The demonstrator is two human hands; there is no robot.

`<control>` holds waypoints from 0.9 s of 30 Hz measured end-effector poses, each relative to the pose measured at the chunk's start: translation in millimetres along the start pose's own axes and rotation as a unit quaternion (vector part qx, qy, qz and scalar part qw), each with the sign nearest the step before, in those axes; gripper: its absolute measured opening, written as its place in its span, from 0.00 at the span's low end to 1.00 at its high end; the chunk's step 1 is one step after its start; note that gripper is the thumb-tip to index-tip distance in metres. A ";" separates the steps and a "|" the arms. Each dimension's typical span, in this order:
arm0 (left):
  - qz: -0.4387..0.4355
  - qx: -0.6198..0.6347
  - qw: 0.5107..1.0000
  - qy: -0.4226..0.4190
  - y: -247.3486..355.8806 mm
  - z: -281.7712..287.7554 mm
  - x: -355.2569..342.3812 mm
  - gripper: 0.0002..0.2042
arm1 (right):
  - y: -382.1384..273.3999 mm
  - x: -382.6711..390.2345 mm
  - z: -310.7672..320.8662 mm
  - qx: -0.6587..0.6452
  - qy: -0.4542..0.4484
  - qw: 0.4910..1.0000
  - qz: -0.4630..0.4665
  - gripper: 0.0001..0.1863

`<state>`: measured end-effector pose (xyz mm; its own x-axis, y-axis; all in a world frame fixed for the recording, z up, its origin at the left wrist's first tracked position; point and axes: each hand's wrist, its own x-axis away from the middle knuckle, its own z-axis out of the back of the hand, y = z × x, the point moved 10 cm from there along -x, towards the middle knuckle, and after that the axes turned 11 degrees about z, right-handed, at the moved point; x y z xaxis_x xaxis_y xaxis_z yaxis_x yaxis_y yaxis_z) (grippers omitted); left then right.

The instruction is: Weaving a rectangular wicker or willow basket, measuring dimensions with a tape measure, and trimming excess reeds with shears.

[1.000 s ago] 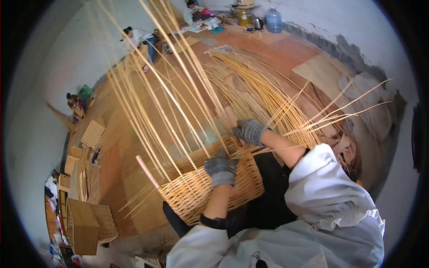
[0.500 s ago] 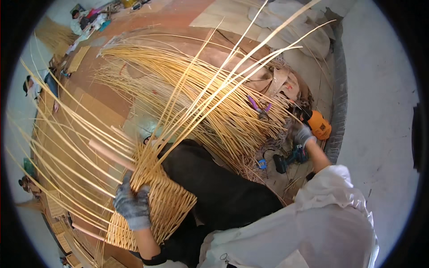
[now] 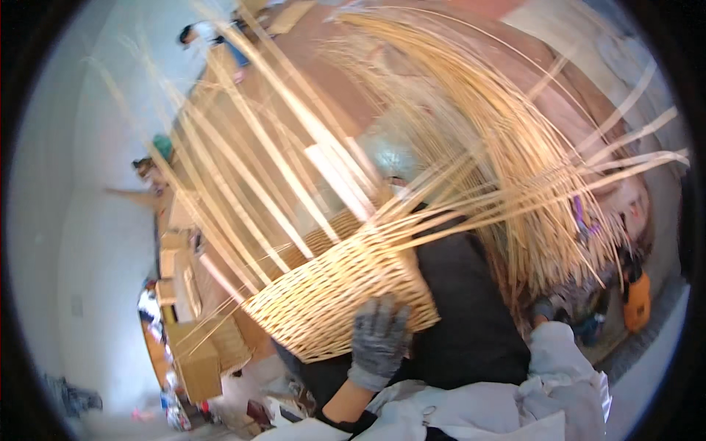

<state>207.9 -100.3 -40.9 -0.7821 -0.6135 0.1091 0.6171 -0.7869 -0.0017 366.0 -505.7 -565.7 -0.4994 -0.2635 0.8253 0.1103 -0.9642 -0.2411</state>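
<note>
A reddish-brown floor [image 3: 309, 51] stretches out beyond the basket [image 3: 331, 294], and a huge heap of canes [image 3: 507, 147] fans across it to the basket's right, long, thin, smooth and straw-yellow. The basket itself sits in front of the person, tilted, its boxy wall a tight, glossy, ridged weave of golden cane rows. Black cloth [image 3: 471, 316] covers the lap just right of the basket, and a soft, creased white smock [image 3: 478, 415] bunches up nearer the person than the basket. Tall stakes [image 3: 301, 237], pale and slim, rise from the basket's far side, their tips smeared by motion; more canes stick out sideways from its right corner. A brown woven box [image 3: 198, 364] with flat faces stands left of the basket.

Both hands wear grey gloves. The left hand [image 3: 380, 338] lies on the basket's near wall, fingers stretched flat against the weave rather than curled round anything. The right hand [image 3: 544, 309], right of the basket by the cane ends, is blurred and partly hidden; I cannot tell how far open it is or what it holds.

Farther right of the basket is an orange object [image 3: 637, 301], any lettering on it too blurred to read. Smaller still, a purple-handled tool [image 3: 581, 211] lies right of the basket, among the canes.
</note>
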 end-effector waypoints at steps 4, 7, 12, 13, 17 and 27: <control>-0.009 0.045 0.998 0.049 12.3 20.6 -9.8 0.22 | 33.5 35.2 6.7 -0.114 0.022 0.993 -0.006 0.19; -0.005 0.054 0.997 0.063 13.7 21.9 -8.7 0.21 | 12.3 88.7 57.7 -0.334 0.059 0.940 0.028 0.19; 0.010 0.504 0.853 -0.138 37.1 21.1 -15.8 0.16 | -150.4 212.0 227.1 -0.631 0.049 0.732 0.252 0.21; -0.009 0.492 0.854 -0.167 51.0 26.7 -17.2 0.16 | -197.7 244.7 262.5 -0.620 0.053 0.704 0.342 0.22; 0.010 0.731 0.655 -0.191 63.5 61.4 -26.5 0.15 | -371.1 356.9 297.3 -0.579 -0.021 0.645 0.498 0.29; 0.068 0.565 0.812 0.130 -92.7 159.3 -5.9 0.12 | -583.8 551.4 270.3 0.108 0.258 0.597 0.752 0.37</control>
<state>169.2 -13.2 116.9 -0.6017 -0.7982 -0.0293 0.2701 -0.2379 0.9330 258.6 -95.9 168.2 0.1127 -0.8458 -0.5214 0.8477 0.3556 -0.3936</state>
